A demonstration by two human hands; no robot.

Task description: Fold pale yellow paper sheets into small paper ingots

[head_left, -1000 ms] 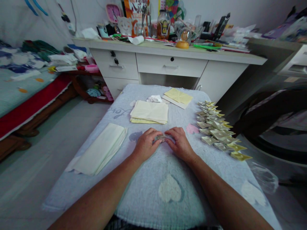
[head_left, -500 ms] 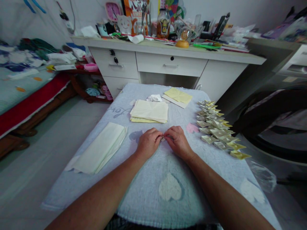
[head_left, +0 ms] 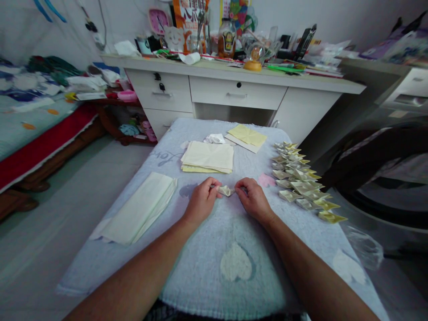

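A small folded paper boat [head_left: 226,191] in pale cream stretches between my two hands, just above the cloth. My left hand [head_left: 203,196] pinches its left end between thumb and fingers. At the opposite tip, my right hand [head_left: 252,196] has its fingers closed in a pinch. Beyond them lies a stack of cream paper sheets [head_left: 207,156], with yellow ones at the bottom. Several folded paper boats [head_left: 302,185], cream and yellow, stand in close rows on the right. To the left is a long folded pale paper bundle [head_left: 137,207].
A blue-grey cloth [head_left: 200,276] with heart prints covers the table. Yellow and cream sheets [head_left: 247,136] and a crumpled white tissue [head_left: 215,138] lie at the far side. Behind stands a cluttered white desk [head_left: 234,91]. A bed [head_left: 40,129] is on the left, a washing machine [head_left: 377,169] on the right.
My hands have moved apart, drawing out the paper between them. It now shows as an opened boat shape, where before it was mostly hidden by my fingers.
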